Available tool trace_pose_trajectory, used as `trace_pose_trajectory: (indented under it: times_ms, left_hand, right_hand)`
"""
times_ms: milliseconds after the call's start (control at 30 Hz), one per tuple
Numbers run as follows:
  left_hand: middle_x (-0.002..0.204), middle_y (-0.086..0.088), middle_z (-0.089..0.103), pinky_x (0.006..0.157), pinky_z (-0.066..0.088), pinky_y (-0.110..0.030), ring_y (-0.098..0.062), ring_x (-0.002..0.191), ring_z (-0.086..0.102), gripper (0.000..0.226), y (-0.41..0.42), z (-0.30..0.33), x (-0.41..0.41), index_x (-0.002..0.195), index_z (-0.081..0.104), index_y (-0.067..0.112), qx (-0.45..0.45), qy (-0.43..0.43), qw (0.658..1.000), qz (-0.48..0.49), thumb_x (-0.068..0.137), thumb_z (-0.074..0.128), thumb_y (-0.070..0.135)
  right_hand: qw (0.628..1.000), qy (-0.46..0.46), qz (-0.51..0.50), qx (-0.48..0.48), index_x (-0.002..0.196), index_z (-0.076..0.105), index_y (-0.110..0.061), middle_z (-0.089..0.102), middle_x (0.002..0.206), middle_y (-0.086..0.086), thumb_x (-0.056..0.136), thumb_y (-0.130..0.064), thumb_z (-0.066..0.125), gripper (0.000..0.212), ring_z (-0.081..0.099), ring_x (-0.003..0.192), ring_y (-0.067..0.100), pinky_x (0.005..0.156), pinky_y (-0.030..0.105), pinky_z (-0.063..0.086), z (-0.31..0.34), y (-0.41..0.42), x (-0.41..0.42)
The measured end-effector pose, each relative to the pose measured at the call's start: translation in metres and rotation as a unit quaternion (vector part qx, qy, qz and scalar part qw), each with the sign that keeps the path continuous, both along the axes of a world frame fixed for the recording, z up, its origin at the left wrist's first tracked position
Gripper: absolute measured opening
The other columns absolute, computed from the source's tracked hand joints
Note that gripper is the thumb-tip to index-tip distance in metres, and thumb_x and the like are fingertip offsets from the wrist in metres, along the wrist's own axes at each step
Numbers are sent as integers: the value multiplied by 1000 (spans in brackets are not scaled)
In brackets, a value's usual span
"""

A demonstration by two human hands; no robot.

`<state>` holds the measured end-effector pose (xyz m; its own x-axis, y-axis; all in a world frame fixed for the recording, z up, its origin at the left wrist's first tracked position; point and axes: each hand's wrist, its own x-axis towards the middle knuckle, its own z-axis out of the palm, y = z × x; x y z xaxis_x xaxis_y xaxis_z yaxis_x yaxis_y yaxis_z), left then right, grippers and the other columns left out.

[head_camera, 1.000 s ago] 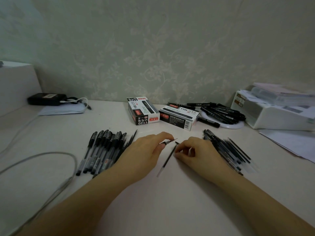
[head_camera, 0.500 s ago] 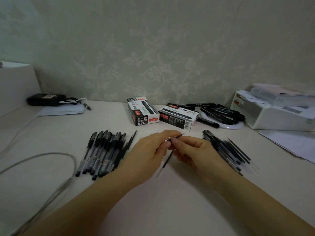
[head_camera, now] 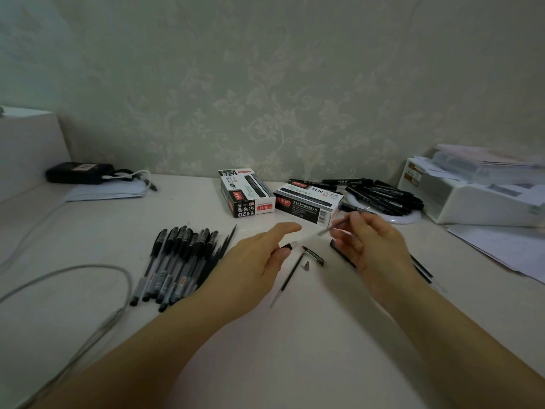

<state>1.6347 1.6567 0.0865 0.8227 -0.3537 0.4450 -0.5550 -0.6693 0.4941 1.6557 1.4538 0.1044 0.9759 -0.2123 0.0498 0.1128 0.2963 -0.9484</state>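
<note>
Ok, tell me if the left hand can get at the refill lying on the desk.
Probably yes: the refill lies bare just beside the left hand, with nothing over it, though that hand's fingers hold a pen barrel, which may hamper a clean pinch.

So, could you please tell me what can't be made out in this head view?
Head view:
- Thin rod pinched by the right hand: motion-blurred; refill or not, unclear.
- Pen barrel in the left hand: near end hidden by its fingers.
- Loose pens right of centre: largely covered by the right hand.
- Small print on the pen boxes: too small.
</note>
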Motion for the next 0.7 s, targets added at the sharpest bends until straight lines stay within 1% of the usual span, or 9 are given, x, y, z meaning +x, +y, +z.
trace_pose_trajectory:
  times_ms: [67, 100, 200, 267, 333, 367, 467, 600, 700]
  left_hand:
    - [80, 13, 54, 62, 43, -20, 2, 71, 49, 37, 1, -2, 2, 136, 38, 43, 3, -1, 1000, 4, 100, 39, 32]
    - [80, 13, 54, 61, 42, -18, 2, 71, 49, 36, 1, -2, 2, 135, 38, 43, 4, -3, 1000, 5, 101, 39, 32]
    - [79, 13, 54, 63, 45, -21, -1, 70, 50, 34, 1, -3, 3, 133, 41, 41, 0, -2, 1000, 8, 101, 39, 31]
    - [79, 15, 53, 67, 47, -24, -2, 72, 52, 32, 2, -4, 4, 131, 44, 40, -4, 0, 1000, 13, 101, 39, 31]
    - [78, 19, 52, 67, 44, -20, 2, 74, 51, 30, 3, -5, 6, 129, 47, 40, -5, -1, 1000, 18, 101, 40, 31]
    - [77, 22, 50, 66, 41, -16, 6, 74, 51, 30, 3, -5, 6, 129, 48, 39, -4, -3, 1000, 20, 101, 40, 31]
    - [75, 24, 49, 63, 35, -10, 11, 74, 49, 28, 3, -6, 6, 127, 51, 36, -1, -7, 1000, 26, 101, 42, 29]
    - [75, 21, 50, 63, 37, -11, 6, 72, 51, 27, 4, -7, 7, 125, 52, 35, 0, -10, 999, 45, 101, 42, 29]
    - [77, 17, 51, 65, 39, -18, 1, 71, 51, 24, 6, -6, 8, 121, 55, 31, 4, -8, 997, 74, 100, 45, 30]
  right_hand:
    - [983, -22, -69, -171, 90, 67, -17, 73, 73, -1, 99, -19, 58, 13, 66, 60, 5, 60, 19, 56, -1, -12, 5]
    - [958, -30, -93, -271, 90, 66, -19, 72, 73, -2, 99, -22, 58, 13, 64, 60, 5, 61, 19, 53, -2, -18, 7]
    - [856, -66, -145, -491, 88, 67, -19, 67, 73, -6, 96, -25, 60, 12, 60, 63, 2, 59, 15, 45, -5, -30, 8]
    - [786, -76, -165, -590, 84, 70, -14, 67, 72, 0, 95, -21, 62, 15, 60, 64, 10, 61, 27, 49, -6, -36, 7]
    - [740, -58, -171, -648, 82, 71, -8, 69, 73, 8, 95, -20, 61, 20, 61, 66, 23, 65, 37, 53, -6, -41, 8]
    - [724, -45, -171, -667, 82, 71, -6, 68, 73, 10, 95, -20, 60, 22, 60, 66, 25, 66, 38, 53, -5, -43, 8]
    - [689, -10, -168, -705, 84, 71, -6, 65, 73, 10, 96, -22, 60, 23, 57, 66, 26, 64, 35, 49, -5, -46, 8]
    - [680, 28, -153, -716, 88, 72, -6, 67, 82, 11, 97, -22, 59, 23, 59, 74, 26, 68, 35, 49, -6, -48, 9]
    - [674, 28, -149, -723, 92, 72, -7, 67, 87, 11, 97, -23, 58, 21, 61, 78, 26, 71, 36, 52, -6, -46, 9]
